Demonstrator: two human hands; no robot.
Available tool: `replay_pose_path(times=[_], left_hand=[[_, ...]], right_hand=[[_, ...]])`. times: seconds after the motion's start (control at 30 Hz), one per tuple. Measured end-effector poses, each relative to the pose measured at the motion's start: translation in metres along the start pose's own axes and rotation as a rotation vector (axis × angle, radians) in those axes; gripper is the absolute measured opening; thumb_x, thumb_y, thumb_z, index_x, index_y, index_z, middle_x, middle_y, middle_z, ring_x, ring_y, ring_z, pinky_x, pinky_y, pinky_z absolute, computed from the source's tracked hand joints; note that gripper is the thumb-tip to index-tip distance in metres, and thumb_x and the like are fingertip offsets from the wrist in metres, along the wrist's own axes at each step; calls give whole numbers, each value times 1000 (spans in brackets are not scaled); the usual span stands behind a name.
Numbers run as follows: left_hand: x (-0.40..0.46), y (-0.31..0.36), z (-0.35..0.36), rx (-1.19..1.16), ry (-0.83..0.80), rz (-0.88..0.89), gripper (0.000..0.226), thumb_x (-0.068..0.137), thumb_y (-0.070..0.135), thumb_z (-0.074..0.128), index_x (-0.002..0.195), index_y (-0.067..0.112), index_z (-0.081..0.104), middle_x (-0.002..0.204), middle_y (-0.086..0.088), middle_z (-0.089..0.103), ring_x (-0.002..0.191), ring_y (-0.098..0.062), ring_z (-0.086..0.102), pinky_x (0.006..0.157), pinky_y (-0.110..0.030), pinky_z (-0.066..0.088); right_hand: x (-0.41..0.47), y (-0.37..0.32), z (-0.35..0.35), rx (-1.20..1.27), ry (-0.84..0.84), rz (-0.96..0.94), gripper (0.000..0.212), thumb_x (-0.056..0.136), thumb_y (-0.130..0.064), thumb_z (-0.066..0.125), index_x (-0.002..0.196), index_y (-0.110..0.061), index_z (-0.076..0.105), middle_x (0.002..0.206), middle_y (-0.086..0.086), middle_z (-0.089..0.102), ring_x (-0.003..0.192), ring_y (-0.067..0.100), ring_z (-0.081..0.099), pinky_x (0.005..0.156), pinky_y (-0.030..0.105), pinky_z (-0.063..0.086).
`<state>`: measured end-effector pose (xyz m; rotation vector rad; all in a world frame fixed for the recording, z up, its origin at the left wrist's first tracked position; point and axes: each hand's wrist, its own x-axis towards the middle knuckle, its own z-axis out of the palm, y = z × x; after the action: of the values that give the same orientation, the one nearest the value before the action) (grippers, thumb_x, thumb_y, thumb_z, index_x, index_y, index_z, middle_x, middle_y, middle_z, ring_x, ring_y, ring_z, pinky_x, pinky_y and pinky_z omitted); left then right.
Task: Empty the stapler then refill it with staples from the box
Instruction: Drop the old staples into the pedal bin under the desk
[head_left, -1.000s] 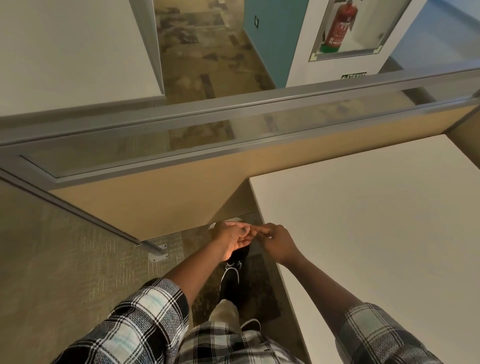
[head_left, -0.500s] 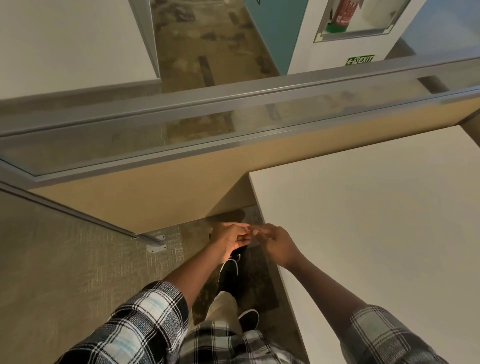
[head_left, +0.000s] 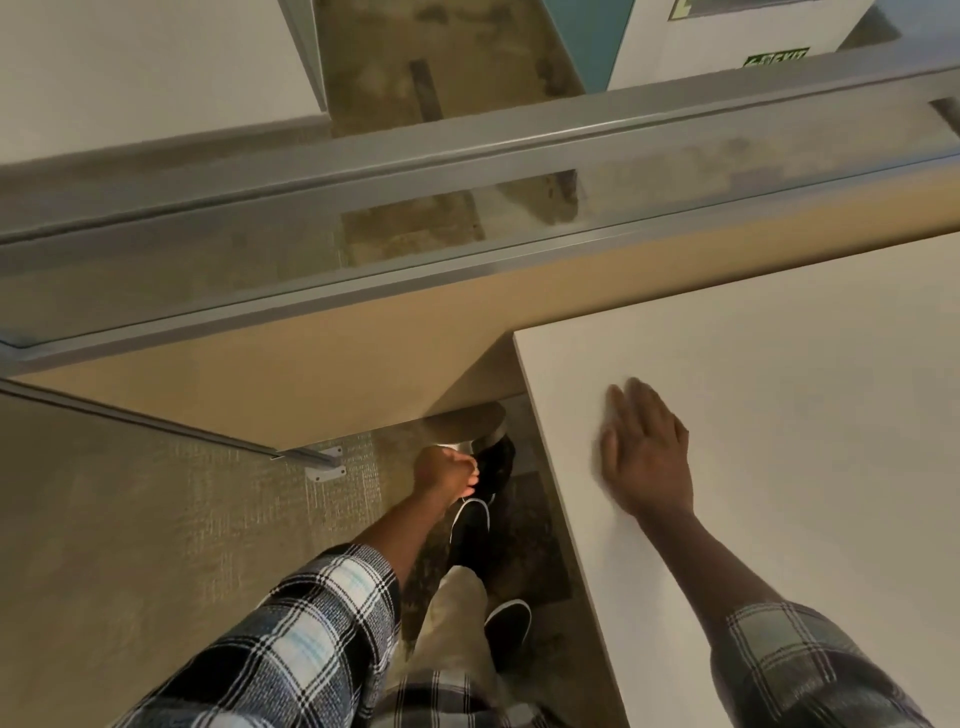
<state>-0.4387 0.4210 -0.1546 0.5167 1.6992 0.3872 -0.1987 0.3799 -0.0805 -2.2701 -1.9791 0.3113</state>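
Stapler and box unseen: one right hand (head_left: 644, 457) flat on desk (head_left: 779, 415), one left hand (head_left: 444, 475) curled.

A white desk top (head_left: 779, 415) fills the right; a tan partition (head_left: 291, 358) capped with a grey metal rail (head_left: 467, 150) runs behind it; patterned carpet (head_left: 171, 545) covers the floor; a teal wall panel (head_left: 587, 36) shows beyond.

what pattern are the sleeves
Plaid, black, white and pale blue, on both sleeves; head view.
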Motion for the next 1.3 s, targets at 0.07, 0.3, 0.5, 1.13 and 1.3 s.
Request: replay_pose_path(times=[0.07, 0.3, 0.5, 1.13, 1.3], left_hand=[[22, -9, 9, -12, 13, -46, 25, 92, -3, 54, 69, 5, 59, 69, -10, 60, 58, -17, 58, 47, -20, 51], [96, -48, 33, -51, 132, -175, 17, 76, 1, 72, 91, -2, 67, 79, -13, 69, 69, -28, 69, 67, -42, 62], [134, -62, 53, -48, 226, -263, 32, 65, 19, 80, 92, 7, 68, 87, -13, 73, 78, -32, 71, 67, -36, 60], [74, -32, 31, 520, 180, 255, 14, 82, 6, 63, 87, -4, 70, 93, -24, 72, 94, -37, 67, 79, -40, 51], [27, -13, 13, 837, 170, 465, 34, 89, 15, 60, 123, 11, 65, 117, -15, 69, 109, -32, 64, 91, -36, 52]], right_hand=[[3, 3, 7, 10, 23, 4, 55, 94, -37, 32, 145, -19, 37, 153, 10, 36, 142, 25, 31, 108, 43, 33], [4, 5, 11, 22, 77, -10, 52, 95, -35, 33, 142, -17, 44, 151, 8, 40, 142, 23, 33, 108, 42, 36], [7, 11, 19, 10, 99, -14, 51, 96, -35, 31, 141, -17, 46, 152, 6, 40, 143, 21, 31, 107, 39, 31], [6, 10, 17, 52, 110, -19, 50, 94, -31, 37, 142, -18, 44, 151, 7, 40, 142, 22, 31, 109, 42, 32], [8, 11, 18, 21, 31, 0, 52, 92, -29, 38, 144, -20, 41, 152, 7, 38, 143, 23, 30, 108, 40, 33]])
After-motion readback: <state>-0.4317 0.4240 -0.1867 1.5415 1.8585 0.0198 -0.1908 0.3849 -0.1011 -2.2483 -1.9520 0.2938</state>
